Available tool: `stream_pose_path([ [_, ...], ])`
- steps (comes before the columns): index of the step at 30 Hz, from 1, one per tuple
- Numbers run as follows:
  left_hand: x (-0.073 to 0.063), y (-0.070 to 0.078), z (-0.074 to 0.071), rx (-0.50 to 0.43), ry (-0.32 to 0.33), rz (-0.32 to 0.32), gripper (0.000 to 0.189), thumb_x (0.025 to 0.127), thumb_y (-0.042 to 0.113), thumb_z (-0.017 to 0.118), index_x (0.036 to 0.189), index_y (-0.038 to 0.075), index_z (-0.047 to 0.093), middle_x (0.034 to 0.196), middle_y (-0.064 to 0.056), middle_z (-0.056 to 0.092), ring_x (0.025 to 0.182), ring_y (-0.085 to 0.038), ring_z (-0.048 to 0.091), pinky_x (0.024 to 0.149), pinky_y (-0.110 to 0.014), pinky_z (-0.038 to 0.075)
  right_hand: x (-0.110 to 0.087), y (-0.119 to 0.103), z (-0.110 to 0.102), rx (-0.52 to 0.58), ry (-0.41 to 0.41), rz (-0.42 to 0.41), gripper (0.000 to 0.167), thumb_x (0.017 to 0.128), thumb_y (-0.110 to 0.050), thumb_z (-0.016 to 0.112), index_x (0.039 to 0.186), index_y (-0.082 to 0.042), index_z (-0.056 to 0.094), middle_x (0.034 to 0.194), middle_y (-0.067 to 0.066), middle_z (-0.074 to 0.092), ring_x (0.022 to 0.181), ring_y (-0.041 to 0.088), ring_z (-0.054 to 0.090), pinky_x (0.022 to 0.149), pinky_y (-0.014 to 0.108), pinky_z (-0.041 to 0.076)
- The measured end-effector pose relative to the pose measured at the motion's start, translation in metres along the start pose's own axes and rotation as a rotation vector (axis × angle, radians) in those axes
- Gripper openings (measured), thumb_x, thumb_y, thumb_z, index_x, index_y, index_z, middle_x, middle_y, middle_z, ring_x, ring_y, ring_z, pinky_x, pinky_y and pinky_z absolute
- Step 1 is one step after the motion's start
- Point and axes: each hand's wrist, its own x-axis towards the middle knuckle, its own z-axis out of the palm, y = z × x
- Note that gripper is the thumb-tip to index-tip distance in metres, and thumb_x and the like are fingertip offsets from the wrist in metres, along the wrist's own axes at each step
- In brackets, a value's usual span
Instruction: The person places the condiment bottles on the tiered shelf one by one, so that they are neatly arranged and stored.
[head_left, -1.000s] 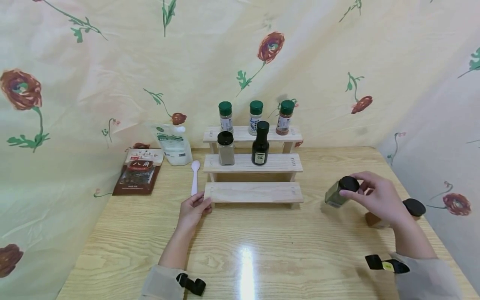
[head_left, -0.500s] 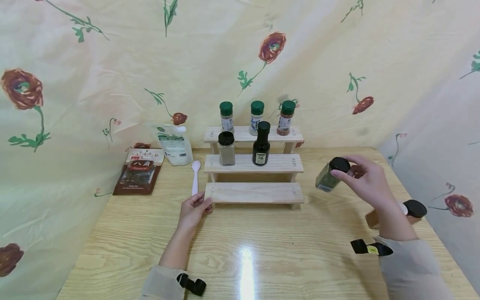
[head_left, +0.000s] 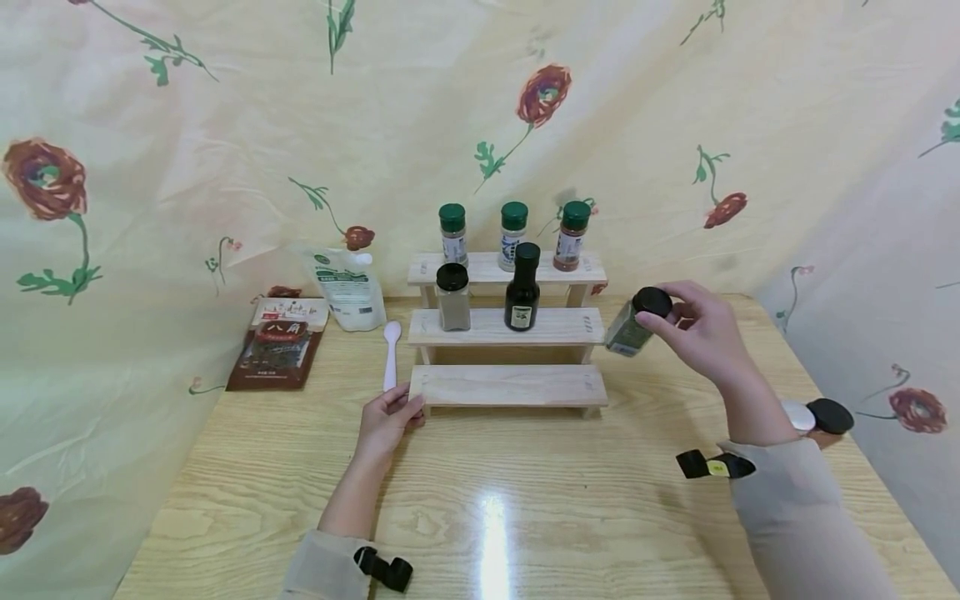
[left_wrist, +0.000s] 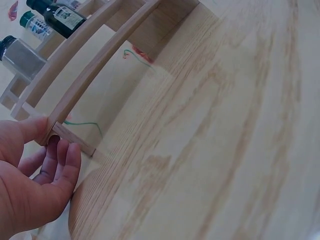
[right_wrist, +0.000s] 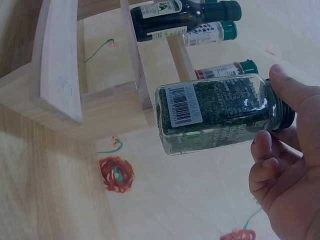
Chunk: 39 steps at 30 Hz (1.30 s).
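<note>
While rack point(head_left: 508, 386) tops wood-grain table point(head_left: 570, 492), flowered sheeting point(head_left: 405, 117) rises behind.

Tilted black-capped herb jar point(head_left: 627, 331) near three-tier wooden rack point(head_left: 510, 385)

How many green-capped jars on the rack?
3, all on the top shelf: left jar, middle jar partly behind the dark bottle, right jar near the right end.

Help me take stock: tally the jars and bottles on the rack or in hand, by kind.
Green-capped jars: 3
Black-capped jars: 2, one of them in the right hand
Dark bottle: 1
Total: 6
</note>
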Motion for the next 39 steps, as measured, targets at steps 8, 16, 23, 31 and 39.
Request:
stream_pose_path([
  [8, 0.000, 0.001, 0.000, -0.001, -0.001, 0.004, 0.044, 0.094, -0.002, 0.069, 0.134, -0.013, 0.055, 0.097, -0.008, 0.064, 0.074, -0.011, 0.067, 0.072, -0.023, 0.062, 0.015, -0.002, 0.010, 0.041, -0.015, -0.005, 0.036, 0.089, -0.003, 0.078, 0.123, 0.000, 0.067, 0.105, -0.004, 0.059, 0.070, 0.005, 0.054, 0.050, 0.015, 0.041],
  [16, -0.001, 0.003, 0.000, 0.018, -0.006, -0.005, 0.045, 0.095, 0.000, 0.070, 0.135, -0.011, 0.055, 0.101, -0.009, 0.064, 0.077, -0.012, 0.067, 0.074, -0.023, 0.062, 0.029, -0.003, 0.020, 0.014, -0.054, -0.022, 0.038, 0.088, 0.001, 0.077, 0.124, 0.004, 0.065, 0.109, 0.012, 0.061, 0.072, 0.005, 0.053, 0.053, 0.014, 0.042],
  [23, -0.002, 0.002, 0.000, 0.022, -0.004, -0.003, 0.045, 0.095, 0.000, 0.069, 0.136, -0.011, 0.055, 0.101, -0.009, 0.064, 0.079, -0.013, 0.067, 0.075, -0.024, 0.062, 0.036, -0.037, 0.022, 0.050, -0.110, -0.052, 0.033, 0.090, 0.005, 0.073, 0.120, 0.011, 0.063, 0.105, 0.020, 0.060, 0.071, 0.006, 0.053, 0.055, 0.015, 0.042],
  [31, -0.001, 0.001, -0.001, 0.015, -0.012, 0.000, 0.044, 0.095, -0.001, 0.069, 0.135, -0.012, 0.055, 0.101, -0.009, 0.064, 0.078, -0.013, 0.067, 0.074, -0.024, 0.062, 0.051, -0.009, 0.039, 0.026, -0.161, -0.041, 0.036, 0.092, -0.009, 0.076, 0.124, 0.004, 0.064, 0.109, 0.015, 0.062, 0.074, 0.011, 0.056, 0.056, 0.017, 0.044],
  [39, 0.000, 0.000, -0.001, 0.016, -0.012, 0.005, 0.044, 0.095, -0.001, 0.069, 0.135, -0.011, 0.055, 0.100, -0.007, 0.064, 0.078, -0.013, 0.067, 0.075, -0.025, 0.062, 0.060, -0.013, 0.049, 0.023, -0.214, -0.025, 0.041, 0.095, -0.017, 0.075, 0.129, 0.001, 0.063, 0.112, 0.015, 0.062, 0.080, 0.020, 0.057, 0.059, 0.021, 0.045],
])
